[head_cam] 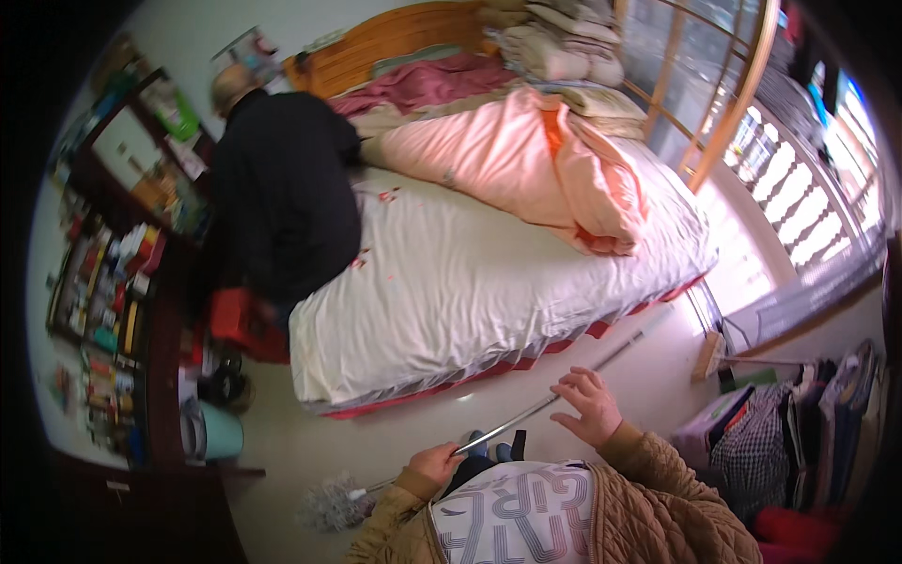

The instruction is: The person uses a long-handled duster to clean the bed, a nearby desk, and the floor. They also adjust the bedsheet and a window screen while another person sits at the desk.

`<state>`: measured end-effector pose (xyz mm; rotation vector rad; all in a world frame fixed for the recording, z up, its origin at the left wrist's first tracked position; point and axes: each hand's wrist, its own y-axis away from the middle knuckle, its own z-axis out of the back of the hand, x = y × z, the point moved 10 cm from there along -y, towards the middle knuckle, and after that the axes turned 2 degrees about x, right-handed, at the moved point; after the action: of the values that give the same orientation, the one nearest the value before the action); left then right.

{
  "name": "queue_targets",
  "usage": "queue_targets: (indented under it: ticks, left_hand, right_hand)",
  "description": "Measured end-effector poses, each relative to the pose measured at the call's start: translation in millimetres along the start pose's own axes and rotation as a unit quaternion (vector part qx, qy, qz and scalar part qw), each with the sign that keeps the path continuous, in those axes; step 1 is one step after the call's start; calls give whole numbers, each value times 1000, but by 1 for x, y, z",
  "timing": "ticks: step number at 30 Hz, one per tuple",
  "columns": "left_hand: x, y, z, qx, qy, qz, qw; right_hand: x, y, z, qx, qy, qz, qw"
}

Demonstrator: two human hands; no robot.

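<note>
A mop with a shiny metal pole (pixel 511 423) slants across my front, rising from lower left to upper right. My left hand (pixel 437 463) is closed around the pole near my waist. Its grey, shaggy mop head (pixel 331 502) rests on the floor at my left, partly behind my sleeve. Over the upper part of the pole, my right hand (pixel 585 405) hovers with its fingers spread and does not grip it. Just past the pole stands a bed whose white sheet (pixel 451 310) is wrinkled.
A folded pink quilt (pixel 486 155) lies on the bed. A person in a black jacket (pixel 289 190) bends over its left side, near a red box (pixel 239 317). A teal bin (pixel 220 431) is at left; a broom (pixel 708 356) and clothes (pixel 754 437) stand at right.
</note>
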<state>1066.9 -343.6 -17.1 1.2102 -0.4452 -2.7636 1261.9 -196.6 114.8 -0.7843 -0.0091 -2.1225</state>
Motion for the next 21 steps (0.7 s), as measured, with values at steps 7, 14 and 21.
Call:
queue_targets:
  ticks: [7, 14, 21]
  left_hand:
    - [-90, -105, 9, 68, -132, -178, 973]
    - [-208, -194, 83, -110, -143, -373, 910]
    - [-209, -281, 110, -146, -5, -329, 933]
  right_hand:
    - [-91, 56, -34, 175, -39, -200, 963]
    - [-168, 78, -5, 45, -149, -351, 923]
    - [-234, 122, 35, -204, -435, -488, 729]
